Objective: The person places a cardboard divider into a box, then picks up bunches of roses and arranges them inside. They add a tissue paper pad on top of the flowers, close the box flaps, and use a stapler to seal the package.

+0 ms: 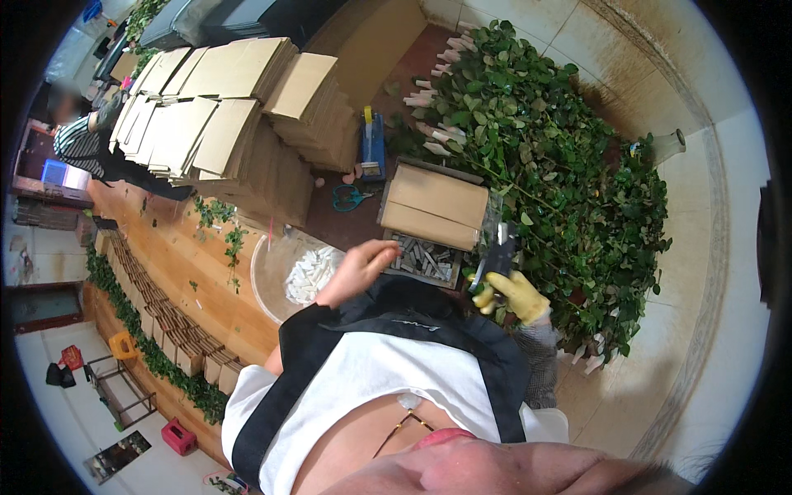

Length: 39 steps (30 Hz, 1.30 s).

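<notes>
My bare left hand (365, 266) hovers at the near left edge of a shallow tray (459, 277) of small grey and white strips. Its fingers are bent together, and whether they pinch something small is hidden. In a yellow glove, my right hand (513, 297) grips a black hand tool with metal parts (498, 250), perhaps a plier stapler, beside the tray's right end. Flat brown cardboard (436, 201) lies in a holder just beyond the tray. A large heap of leafy green stems (557, 167), several with pale wrapped ends, fills the right side.
Left of my left hand stands a round tub (263, 291) of white pieces (312, 272). Teal-handled scissors (349, 198) and a blue tool (372, 145) lie beyond. Tall cardboard stacks (241, 68) rise at the upper left, with a person (80, 145) behind them. Leaf clippings (234, 247) litter the floor.
</notes>
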Motion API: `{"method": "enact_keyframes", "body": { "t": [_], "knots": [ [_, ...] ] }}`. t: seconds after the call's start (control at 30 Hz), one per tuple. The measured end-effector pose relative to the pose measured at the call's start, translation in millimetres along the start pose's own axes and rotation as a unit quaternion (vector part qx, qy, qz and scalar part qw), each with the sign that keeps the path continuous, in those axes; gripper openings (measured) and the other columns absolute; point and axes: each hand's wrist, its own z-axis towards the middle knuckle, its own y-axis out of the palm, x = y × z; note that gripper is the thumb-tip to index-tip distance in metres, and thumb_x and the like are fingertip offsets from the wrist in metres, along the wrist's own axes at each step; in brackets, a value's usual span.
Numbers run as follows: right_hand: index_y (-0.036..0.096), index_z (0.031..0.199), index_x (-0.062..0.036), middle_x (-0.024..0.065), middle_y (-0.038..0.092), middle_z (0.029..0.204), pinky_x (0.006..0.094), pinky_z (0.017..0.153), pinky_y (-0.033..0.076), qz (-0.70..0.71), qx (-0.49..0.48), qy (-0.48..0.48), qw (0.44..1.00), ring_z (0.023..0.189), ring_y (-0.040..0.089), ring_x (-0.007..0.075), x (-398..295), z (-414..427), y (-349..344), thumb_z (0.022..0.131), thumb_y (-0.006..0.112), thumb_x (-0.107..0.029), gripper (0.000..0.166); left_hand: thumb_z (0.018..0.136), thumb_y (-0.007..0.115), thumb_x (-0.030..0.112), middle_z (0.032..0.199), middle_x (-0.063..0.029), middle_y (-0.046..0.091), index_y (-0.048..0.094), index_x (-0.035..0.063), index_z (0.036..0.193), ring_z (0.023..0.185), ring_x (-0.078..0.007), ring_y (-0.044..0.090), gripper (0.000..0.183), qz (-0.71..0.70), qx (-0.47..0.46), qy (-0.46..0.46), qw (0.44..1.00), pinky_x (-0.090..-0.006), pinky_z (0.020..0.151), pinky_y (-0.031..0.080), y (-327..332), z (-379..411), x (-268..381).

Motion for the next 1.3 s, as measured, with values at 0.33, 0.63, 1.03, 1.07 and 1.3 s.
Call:
{"method": "enact_keyframes", "body": {
  "t": [0.33,0.63,1.03,1.07,1.3],
  "knots": [
    [0.056,0.135,-0.0021,0.0145,0.074,0.104,0.0374,0.085,0.054,-0.453,-0.212,-0.118,0.858,0.098,0.071,0.0258,-83.5,132.4,197.0,0.096,0.063,-0.040,0.055,0.088,0.076,0.031,0.108,-0.0234,0.065,0.048,-0.0056,0.132,0.101,-0.0373,0.064,0.064,-0.026,0.233,-0.056,0.971,-0.0443,0.090,0.051,-44.5,21.2,-160.5],
    [0.045,0.143,0.0077,0.0255,0.053,0.144,0.0361,0.109,0.043,-0.118,0.350,-0.298,0.880,0.130,0.054,0.0301,-165.6,342.0,163.6,0.098,0.064,-0.027,0.060,0.073,0.084,0.030,0.123,-0.0163,0.052,0.051,0.0053,0.141,0.117,-0.0348,0.050,0.080,0.506,0.087,0.042,0.857,-0.0463,0.096,0.044,-78.4,67.1,-176.3],
    [0.064,0.110,-0.0062,0.0103,0.071,0.100,0.0376,0.077,0.059,0.273,0.177,0.003,0.946,0.080,0.069,0.0215,-114.8,303.3,187.4,0.105,0.054,-0.034,0.030,0.085,0.072,0.021,0.134,-0.0182,0.052,0.056,0.0082,0.135,0.122,-0.0400,0.048,0.054,0.388,0.232,0.107,0.886,-0.0516,0.101,0.042,-95.4,59.1,-186.9],
    [0.064,0.112,-0.0079,0.0100,0.071,0.100,0.0393,0.076,0.059,0.292,0.157,0.043,0.942,0.080,0.069,0.0214,-89.8,313.0,186.9,0.105,0.054,-0.036,0.030,0.086,0.071,0.018,0.131,-0.0174,0.053,0.059,0.0077,0.131,0.121,-0.0399,0.049,0.048,0.383,0.224,0.116,0.889,-0.0512,0.101,0.043,-98.4,60.2,-184.3],
    [0.068,0.109,-0.0058,0.0105,0.067,0.112,0.0389,0.085,0.055,0.132,0.215,-0.052,0.966,0.097,0.065,0.0254,6.6,418.2,168.8,0.103,0.058,-0.031,0.028,0.088,0.065,0.009,0.116,-0.0117,0.060,0.067,0.0061,0.113,0.115,-0.0354,0.053,0.025,0.356,0.209,0.186,0.892,-0.0464,0.099,0.045,-108.2,82.4,-132.2]
  ]
}}
